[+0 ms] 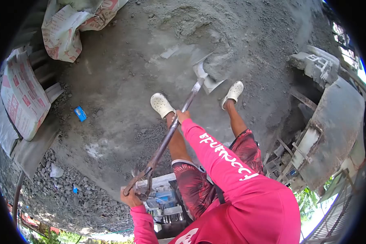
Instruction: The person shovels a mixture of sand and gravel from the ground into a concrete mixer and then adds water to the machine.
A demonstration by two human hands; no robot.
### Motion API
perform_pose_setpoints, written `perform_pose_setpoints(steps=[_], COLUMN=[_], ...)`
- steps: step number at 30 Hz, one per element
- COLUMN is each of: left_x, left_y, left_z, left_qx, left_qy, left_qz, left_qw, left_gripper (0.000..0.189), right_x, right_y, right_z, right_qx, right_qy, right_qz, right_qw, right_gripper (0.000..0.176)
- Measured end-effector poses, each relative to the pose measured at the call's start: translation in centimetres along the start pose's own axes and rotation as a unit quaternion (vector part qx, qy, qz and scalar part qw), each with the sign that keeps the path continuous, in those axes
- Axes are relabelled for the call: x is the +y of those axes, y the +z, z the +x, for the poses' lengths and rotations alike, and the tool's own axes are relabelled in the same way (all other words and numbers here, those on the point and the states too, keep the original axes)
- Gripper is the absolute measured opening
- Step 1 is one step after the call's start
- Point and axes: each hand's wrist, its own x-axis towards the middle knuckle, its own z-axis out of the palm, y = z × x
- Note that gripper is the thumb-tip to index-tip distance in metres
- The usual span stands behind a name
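A shovel [163,144] runs diagonally from lower left to upper centre. My left hand [130,197] is closed around the grip at its top end. Farther down, my right hand [182,116] wraps around the shaft. The shovel's metal blade [201,72] rests low against the grey sand-like mix [221,53], between and just beyond my feet. Part of the blade seems covered by the mix. My feet, in white clogs [162,104], stand apart on either side of the shovel's lower end.
Printed paper sacks [26,97] lie at the left, with another crumpled sack [65,32] at upper left. A small blue packet [80,114] lies on the ground. Gravel [79,199] spreads at lower left. A large grey, mortar-stained panel [333,130] and scrap wood stand at right.
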Motion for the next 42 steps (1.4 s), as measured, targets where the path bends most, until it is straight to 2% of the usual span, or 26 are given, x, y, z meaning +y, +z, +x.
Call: perform_pose_setpoints(steps=[1,3,5,8,11,13,15,19,21,23,24,25,27,29,31,33,35,37,38,39,40,41,42], left_x=[-1.0,-3.1,-4.7,-5.3,-5.1,-3.3,-1.6,3.9,6.0,9.7,11.3,13.1,17.3,21.2,25.6,31.5,37.0,40.9,42.1,42.2,41.8,40.9,39.9], left_y=[3.0,7.5,9.6,11.1,10.0,9.9,9.3,9.1,9.7,11.0,11.6,12.4,14.2,16.5,18.7,20.9,22.7,24.5,25.6,26.6,27.5,28.4,28.9], left_z=[-0.6,-1.0,-1.1,-1.6,-2.8,-4.8,-7.3,-15.7,-19.7,-25.1,-27.4,-29.3,-32.2,-35.5,-37.5,-43.0,-49.2,-55.4,-59.1,-63.4,-66.9,-69.9,-72.3], left_qx=[-0.013,-0.039,-0.055,-0.054,-0.054,-0.04,-0.058,-0.07,-0.094,-0.107,-0.137,-0.164,-0.226,-0.287,-0.36,-0.417,-0.447,-0.54,-0.582,-0.553,-0.567,-0.563,-0.551], left_qy=[-0.019,-0.022,-0.012,0.012,0.048,0.055,0.088,0.143,0.149,0.156,0.183,0.201,0.239,0.219,0.269,0.283,0.364,0.393,0.423,0.505,0.497,0.563,0.624], left_qz=[-0.003,-0.05,-0.056,-0.053,-0.055,-0.047,-0.068,-0.071,-0.143,-0.149,-0.147,-0.157,-0.148,-0.201,-0.193,-0.194,-0.167,-0.155,-0.156,-0.146,-0.146,-0.11,-0.015], left_qw=[1.0,0.998,0.997,0.997,0.996,0.997,0.992,0.985,0.974,0.97,0.962,0.953,0.933,0.911,0.872,0.842,0.8,0.728,0.676,0.646,0.641,0.594,0.554], left_gripper=[0.006,0.007,0.006,0.005,0.005,0.006,0.006,0.007,0.008,0.008,0.008,0.008,0.008,0.008,0.011,0.015,0.015,0.014,0.013,0.012,0.012,0.014,0.015], right_x=[-2.2,-5.8,-6.0,-6.7,-7.7,-9.8,-12.9,-18.6,-22.9,-27.4,-29.8,-31.6,-36.4,-41.3,-45.9,-48.7,-51.2,-54.3,-54.6,-54.8,-54.4,-55.3,-54.7], right_y=[-2.5,-5.8,-7.5,-8.3,-8.3,-8.9,-10.2,-15.4,-18.8,-23.4,-25.7,-27.4,-31.9,-39.0,-43.7,-49.4,-54.5,-60.0,-62.9,-65.7,-68.4,-72.3,-75.6], right_z=[1.9,4.6,6.6,8.2,6.2,3.3,-0.8,-8.1,-12.1,-17.7,-20.4,-19.4,-22.8,-34.8,-37.3,-44.7,-49.2,-50.8,-51.9,-52.8,-53.9,-52.6,-51.8], right_qx=[0.036,0.048,0.066,0.075,0.068,0.057,0.03,-0.015,-0.022,-0.012,0.002,0.015,0.085,0.076,-0.014,0.021,0.002,0.088,0.014,0.035,0.069,0.031,0.037], right_qy=[-0.006,-0.022,-0.049,-0.065,-0.058,-0.073,-0.069,-0.124,-0.167,-0.228,-0.255,-0.306,-0.401,-0.439,-0.524,-0.6,-0.648,-0.692,-0.677,-0.683,-0.66,-0.638,-0.617], right_qz=[-0.002,0.009,-0.011,-0.024,0.008,0.043,0.008,0.065,0.095,0.108,0.112,0.075,0.076,0.118,0.233,0.281,0.359,0.384,0.435,0.453,0.47,0.506,0.501], right_qw=[0.999,0.999,0.997,0.995,0.996,0.995,0.997,0.99,0.981,0.967,0.96,0.949,0.909,0.887,0.82,0.749,0.672,0.605,0.594,0.571,0.582,0.58,0.605], right_gripper=[0.017,0.016,0.016,0.016,0.017,0.017,0.019,0.022,0.022,0.024,0.024,0.027,0.029,0.047,0.046,0.038,0.036,0.033,0.035,0.039,0.041,0.042,0.044])
